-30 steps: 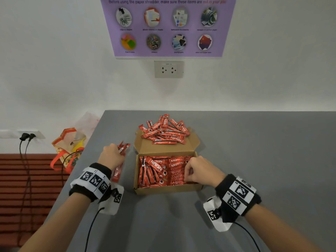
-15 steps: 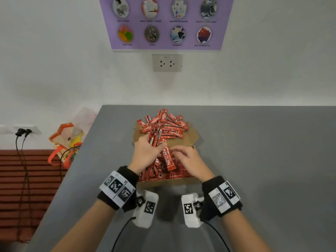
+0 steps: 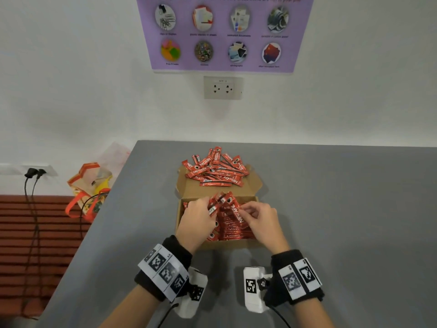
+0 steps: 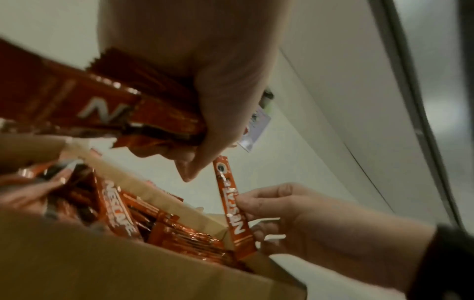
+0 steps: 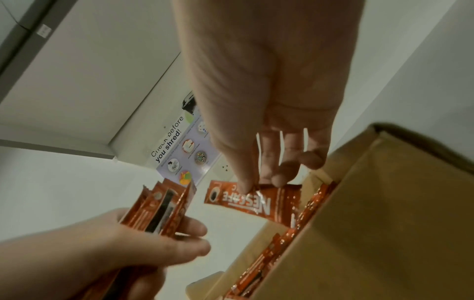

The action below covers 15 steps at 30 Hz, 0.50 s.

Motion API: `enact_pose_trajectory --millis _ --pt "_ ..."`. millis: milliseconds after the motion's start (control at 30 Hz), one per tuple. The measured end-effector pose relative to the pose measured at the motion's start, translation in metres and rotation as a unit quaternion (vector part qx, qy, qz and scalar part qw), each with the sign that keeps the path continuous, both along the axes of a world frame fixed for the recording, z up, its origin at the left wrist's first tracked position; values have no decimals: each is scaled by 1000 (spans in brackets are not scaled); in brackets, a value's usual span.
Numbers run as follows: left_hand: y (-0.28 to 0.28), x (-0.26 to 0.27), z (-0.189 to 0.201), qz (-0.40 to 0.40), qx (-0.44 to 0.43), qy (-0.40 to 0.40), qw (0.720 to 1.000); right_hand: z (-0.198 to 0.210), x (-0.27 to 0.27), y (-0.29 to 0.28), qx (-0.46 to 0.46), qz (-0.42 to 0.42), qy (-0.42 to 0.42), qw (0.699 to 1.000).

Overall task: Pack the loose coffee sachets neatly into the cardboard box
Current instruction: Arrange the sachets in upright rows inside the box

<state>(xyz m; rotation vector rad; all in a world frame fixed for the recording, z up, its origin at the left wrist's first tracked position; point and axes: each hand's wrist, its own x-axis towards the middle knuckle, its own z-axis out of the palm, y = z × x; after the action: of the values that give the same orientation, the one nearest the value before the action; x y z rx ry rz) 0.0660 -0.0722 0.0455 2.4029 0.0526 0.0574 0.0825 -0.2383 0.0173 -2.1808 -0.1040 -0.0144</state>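
Note:
An open cardboard box [image 3: 189, 192] [image 4: 102, 270] [image 5: 384, 223] sits on the grey table [image 3: 331, 209], partly filled with rows of red coffee sachets [image 3: 233, 229]. A loose pile of sachets [image 3: 215, 169] lies on its folded-back lid. My left hand [image 3: 196, 218] [image 4: 205, 91] grips a bundle of sachets [image 3: 218, 201] [image 4: 143, 113] [image 5: 160, 211] over the box. My right hand [image 3: 260, 218] [image 5: 269, 121] pinches a single sachet [image 3: 238, 213] [image 4: 234, 211] [image 5: 252, 200] between thumb and fingers, just right of the bundle.
The table's left edge [image 3: 101, 209] drops off beside an orange-handled bag [image 3: 89, 188] on the floor. A wall with a socket [image 3: 223, 87] and a purple poster [image 3: 224, 34] stands behind the table. Bare grey tabletop lies right of the box.
My left hand carried its bundle from left of the box to over it. My right hand rose from the packed rows and now pinches one sachet beside the bundle.

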Motion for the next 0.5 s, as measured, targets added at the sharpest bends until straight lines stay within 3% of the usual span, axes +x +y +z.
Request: enact_pose_trajectory --millis 167,500 --pt "-8 -8 -11 -104 116 54 986 2 -3 -16 42 -61 -32 997" --pt "-16 -13 -22 -181 175 36 967 6 14 -16 -25 -20 -45 998"
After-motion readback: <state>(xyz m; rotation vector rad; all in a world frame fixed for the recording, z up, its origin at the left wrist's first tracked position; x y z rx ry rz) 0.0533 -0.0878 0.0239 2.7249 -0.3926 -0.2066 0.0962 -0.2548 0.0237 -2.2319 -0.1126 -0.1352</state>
